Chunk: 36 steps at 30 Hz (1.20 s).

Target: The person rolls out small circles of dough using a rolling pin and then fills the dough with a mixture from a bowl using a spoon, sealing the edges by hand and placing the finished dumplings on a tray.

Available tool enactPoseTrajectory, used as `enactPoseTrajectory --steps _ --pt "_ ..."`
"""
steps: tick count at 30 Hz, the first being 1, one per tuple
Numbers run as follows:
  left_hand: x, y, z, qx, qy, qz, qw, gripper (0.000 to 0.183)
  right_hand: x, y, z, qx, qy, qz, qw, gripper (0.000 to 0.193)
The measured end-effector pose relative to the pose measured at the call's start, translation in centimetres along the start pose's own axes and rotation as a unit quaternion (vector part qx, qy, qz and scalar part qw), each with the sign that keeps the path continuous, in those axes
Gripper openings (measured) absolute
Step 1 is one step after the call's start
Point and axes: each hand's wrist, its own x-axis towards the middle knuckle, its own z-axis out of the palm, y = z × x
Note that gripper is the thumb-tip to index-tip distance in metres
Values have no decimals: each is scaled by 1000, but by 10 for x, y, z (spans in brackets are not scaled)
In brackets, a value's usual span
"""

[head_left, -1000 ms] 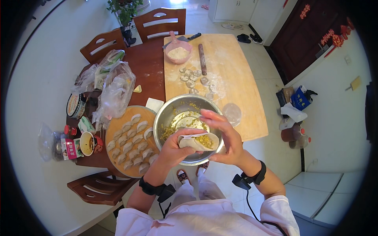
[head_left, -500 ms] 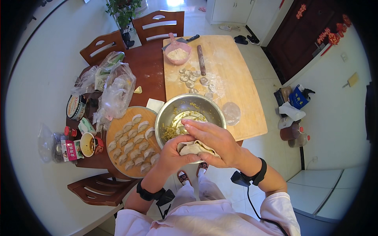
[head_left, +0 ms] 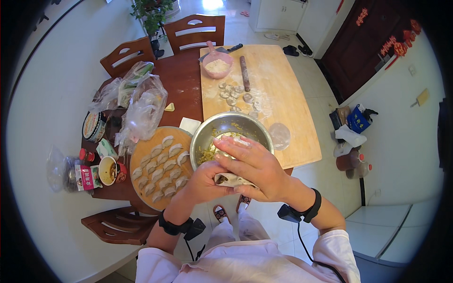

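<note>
Between my two hands, just above the near rim of a steel bowl [head_left: 198, 133], is a dumpling [head_left: 235, 180] with folded dough. Its left end gapes, and dark filling shows there. My left hand [head_left: 207, 181] cups it from the left, thumb along its near side. My right hand [head_left: 257, 165] closes over it from the right, fingers stretched across the top and thumb below. Some yellow-green filling [head_left: 206, 155] clings inside the bowl. Left of the bowl, a round wooden board [head_left: 141, 146] carries rows of finished dumplings [head_left: 163, 158].
A floured wooden board [head_left: 297, 118] holds a rolling pin [head_left: 245, 74], small dough pieces [head_left: 230, 93], one rolled wrapper [head_left: 279, 136], a pink flour bowl [head_left: 218, 64] and a knife [head_left: 234, 48]. Plastic bags [head_left: 146, 106] and food containers [head_left: 94, 126] crowd the table's left side.
My right fingers have come down flatter over the dumpling, and its dough looks more folded together. The view has shifted slightly.
</note>
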Motion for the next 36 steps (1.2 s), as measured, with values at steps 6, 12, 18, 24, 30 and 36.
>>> enactPoseTrajectory --steps 6,12,18,24,30,36 --pt "2 7 2 18 7 -16 1000 40 -4 2 8 -14 31 -35 999 53" --pt "10 24 1 67 -17 -48 996 45 -1 6 10 83 74 18 994 47" --pt "10 19 15 -292 -45 -4 955 83 -4 7 18 321 195 108 920 54" --pt "0 1 30 -330 -12 21 944 57 -11 11 33 397 255 143 870 56" --pt "-4 7 27 -291 31 -48 955 46 -15 10 30 289 191 123 930 55" --pt "2 8 26 61 63 133 987 61 -13 1 35 439 234 145 855 55"
